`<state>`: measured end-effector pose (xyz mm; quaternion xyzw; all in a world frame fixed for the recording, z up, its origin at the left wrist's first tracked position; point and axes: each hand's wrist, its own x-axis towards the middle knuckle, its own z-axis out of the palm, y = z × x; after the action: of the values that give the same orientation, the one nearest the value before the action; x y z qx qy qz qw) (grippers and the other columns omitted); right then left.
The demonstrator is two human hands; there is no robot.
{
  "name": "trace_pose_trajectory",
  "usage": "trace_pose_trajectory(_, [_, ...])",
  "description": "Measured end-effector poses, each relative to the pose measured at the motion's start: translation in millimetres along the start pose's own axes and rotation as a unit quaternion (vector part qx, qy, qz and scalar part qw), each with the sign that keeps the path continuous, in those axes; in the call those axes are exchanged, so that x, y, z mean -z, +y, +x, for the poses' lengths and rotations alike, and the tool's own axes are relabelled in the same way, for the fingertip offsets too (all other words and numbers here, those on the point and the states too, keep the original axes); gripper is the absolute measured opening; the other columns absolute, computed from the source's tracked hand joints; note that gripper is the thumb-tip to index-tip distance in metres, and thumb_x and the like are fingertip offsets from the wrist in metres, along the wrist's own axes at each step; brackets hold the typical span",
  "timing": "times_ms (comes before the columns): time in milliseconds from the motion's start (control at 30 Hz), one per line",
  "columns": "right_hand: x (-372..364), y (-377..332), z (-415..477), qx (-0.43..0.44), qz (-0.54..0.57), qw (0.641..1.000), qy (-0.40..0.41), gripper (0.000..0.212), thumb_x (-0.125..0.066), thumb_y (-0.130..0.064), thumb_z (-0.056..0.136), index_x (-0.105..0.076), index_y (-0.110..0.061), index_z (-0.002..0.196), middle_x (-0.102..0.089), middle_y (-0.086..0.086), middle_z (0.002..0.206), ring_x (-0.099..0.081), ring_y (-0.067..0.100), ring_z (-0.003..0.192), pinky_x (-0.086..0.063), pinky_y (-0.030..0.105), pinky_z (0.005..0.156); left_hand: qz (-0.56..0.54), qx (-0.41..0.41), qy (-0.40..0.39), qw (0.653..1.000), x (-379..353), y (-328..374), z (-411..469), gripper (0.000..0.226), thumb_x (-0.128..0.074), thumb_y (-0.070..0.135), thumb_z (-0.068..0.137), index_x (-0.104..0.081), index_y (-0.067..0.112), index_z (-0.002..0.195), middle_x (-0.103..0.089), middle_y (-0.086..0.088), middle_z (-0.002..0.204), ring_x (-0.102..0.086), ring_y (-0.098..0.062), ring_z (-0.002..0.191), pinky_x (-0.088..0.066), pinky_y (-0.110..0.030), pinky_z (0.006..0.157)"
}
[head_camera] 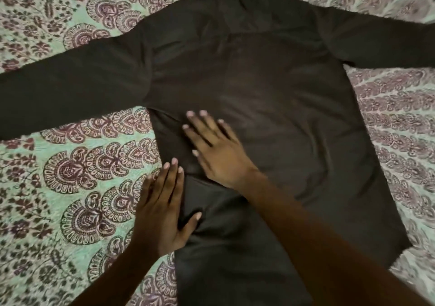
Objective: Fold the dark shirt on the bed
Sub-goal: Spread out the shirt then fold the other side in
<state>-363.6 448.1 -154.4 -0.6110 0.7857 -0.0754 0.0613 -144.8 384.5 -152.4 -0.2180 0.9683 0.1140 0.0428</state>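
Observation:
The dark shirt (270,89) lies spread flat on the bed, back side up, collar at the far end and both long sleeves stretched out to left and right. My right hand (216,148) lies flat on the shirt's left side, fingers straight and spread, pressing the cloth. My left hand (162,211) rests flat along the shirt's left edge, fingers straight on the bed cover and thumb on the fabric. The cloth near both hands is creased.
The bed cover (70,188) is pale green with dark red paisley print and shows on all sides of the shirt. The right sleeve runs out of the frame at the right edge.

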Motion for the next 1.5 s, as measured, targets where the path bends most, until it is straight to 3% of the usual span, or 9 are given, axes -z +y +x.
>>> trace_pose_trajectory(100, [-10, 7, 44, 0.095, -0.037, 0.993, -0.053, 0.060, -0.033, -0.053, 0.106, -0.028, -0.036, 0.163, -0.017, -0.002, 0.174, -0.013, 0.024, 0.161, -0.020, 0.054, 0.125, -0.008, -0.003, 0.019, 1.000, -4, -2, -3, 0.100, -0.058, 0.062, 0.087, -0.030, -0.002, 0.158, -0.016, -0.018, 0.171, -0.015, -0.031, 0.159, -0.024, -0.058, 0.123])
trace_pose_trajectory(333, [14, 48, 36, -0.313, 0.023, 0.948, -0.043, 0.070, -0.024, -0.072, 0.102, -0.004, -0.047, 0.164, 0.013, -0.004, 0.175, 0.015, 0.035, 0.160, 0.003, 0.068, 0.124, -0.020, -0.006, 0.022, 1.000, -5, -6, -5, 0.096, -0.056, 0.063, 0.087, -0.035, 0.000, 0.157, -0.019, -0.018, 0.170, -0.015, -0.033, 0.159, -0.025, -0.059, 0.122])
trace_pose_trajectory(500, [9, 6, -34, -0.013, -0.065, 0.995, -0.074, 0.066, -0.026, -0.062, 0.105, -0.009, -0.042, 0.166, 0.002, -0.004, 0.176, -0.002, 0.023, 0.163, -0.019, 0.061, 0.124, -0.021, -0.011, 0.028, 0.999, -3, -7, -7, 0.095, -0.056, 0.061, 0.087, -0.036, -0.001, 0.156, -0.025, -0.021, 0.168, -0.021, -0.035, 0.157, -0.024, -0.058, 0.122])
trace_pose_trajectory(700, [16, 37, -57, -0.460, 0.052, 0.886, -0.039, 0.075, -0.020, -0.077, 0.097, -0.002, -0.047, 0.164, 0.011, 0.000, 0.175, 0.013, 0.038, 0.160, 0.000, 0.069, 0.124, -0.008, -0.005, 0.002, 1.000, -3, -11, -9, 0.094, -0.049, 0.063, 0.091, -0.032, -0.002, 0.157, -0.023, -0.022, 0.168, -0.020, -0.036, 0.157, -0.024, -0.057, 0.122])
trace_pose_trajectory(900, [-6, -53, -100, -0.082, -0.012, 0.996, -0.043, 0.063, -0.031, -0.058, 0.105, -0.016, -0.042, 0.165, -0.001, -0.002, 0.176, -0.006, 0.026, 0.162, -0.022, 0.059, 0.124, -0.004, 0.034, -0.014, 0.999, -11, 15, -45, 0.086, -0.037, 0.062, 0.099, -0.019, 0.008, 0.164, -0.003, -0.013, 0.173, -0.007, -0.034, 0.160, -0.017, -0.056, 0.125])
trace_pose_trajectory(1000, [-15, -49, -143, -0.246, -0.010, 0.969, -0.023, 0.062, -0.027, -0.064, 0.105, -0.011, -0.050, 0.163, 0.002, -0.007, 0.176, -0.002, 0.021, 0.162, -0.013, 0.057, 0.126, -0.009, 0.039, -0.013, 0.999, -19, 32, -74, 0.082, -0.034, 0.060, 0.102, -0.014, 0.011, 0.165, -0.001, -0.007, 0.174, -0.004, -0.030, 0.161, -0.017, -0.056, 0.126])
trace_pose_trajectory(1200, [-7, -29, -192, -0.569, 0.039, 0.820, 0.033, 0.075, -0.019, -0.075, 0.099, -0.007, -0.042, 0.165, 0.005, 0.005, 0.176, 0.005, 0.037, 0.161, -0.007, 0.066, 0.124, -0.036, 0.069, -0.004, 0.997, -17, 65, -94, 0.080, -0.041, 0.051, 0.100, -0.018, 0.009, 0.164, -0.003, -0.009, 0.174, -0.002, -0.029, 0.161, -0.019, -0.056, 0.125])
trace_pose_trajectory(1367, [-9, -60, -202, -0.238, 0.003, 0.971, -0.014, 0.066, -0.034, -0.058, 0.105, -0.012, -0.042, 0.165, 0.005, 0.000, 0.176, 0.002, 0.027, 0.162, -0.011, 0.060, 0.126, 0.004, -0.003, -0.003, 1.000, -10, 93, -71, 0.084, -0.041, 0.056, 0.099, -0.014, 0.011, 0.165, -0.003, -0.007, 0.174, -0.001, -0.026, 0.161, -0.013, -0.054, 0.127])
trace_pose_trajectory(1500, [-12, -59, -277, -0.345, -0.003, 0.938, -0.024, 0.065, -0.032, -0.062, 0.105, -0.014, -0.044, 0.165, -0.003, -0.005, 0.176, -0.007, 0.024, 0.162, -0.015, 0.057, 0.126, 0.028, -0.025, -0.063, 0.997, -24, 104, -90, 0.091, -0.039, 0.065, 0.097, -0.007, 0.015, 0.166, 0.003, -0.005, 0.174, -0.001, -0.026, 0.161, -0.015, -0.054, 0.126])
